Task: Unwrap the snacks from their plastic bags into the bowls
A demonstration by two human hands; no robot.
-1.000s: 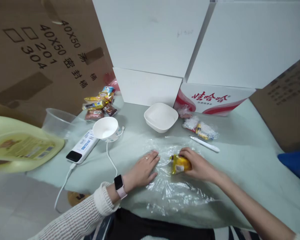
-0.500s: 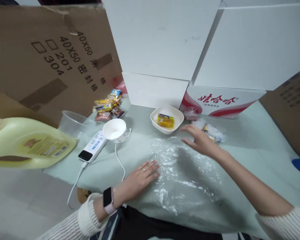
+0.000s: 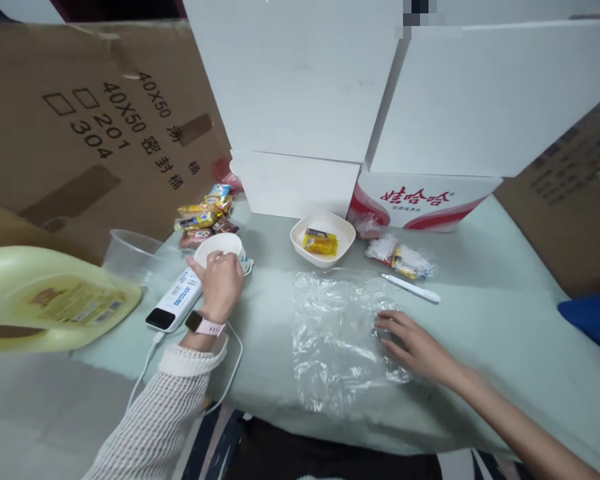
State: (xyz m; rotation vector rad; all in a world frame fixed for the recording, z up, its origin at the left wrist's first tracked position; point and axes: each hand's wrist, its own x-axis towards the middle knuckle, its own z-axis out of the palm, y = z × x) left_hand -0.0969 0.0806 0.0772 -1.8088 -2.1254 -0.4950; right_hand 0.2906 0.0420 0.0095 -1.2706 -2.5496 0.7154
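Observation:
My left hand is at a white paper cup, its fingertips over the near rim and the thumb apart from them. It looks open; the cup's inside is partly hidden. Low over a clear plastic bag spread flat on the table, my right hand is open, fingers apart, at the bag's right side. Behind the bag, a cream bowl holds a yellow wrapped snack. A white pen-like tool lies right of the bag.
Several wrapped snacks lie behind the cup. A power bank with a white cable, a clear plastic cup and a pale yellow jug stand or lie at left. Bagged snacks sit before a white carton.
My left hand has moved from the table beside the bag up and left to the paper cup. My right hand has drawn back from near the bowl, uncovering the white pen-like tool.

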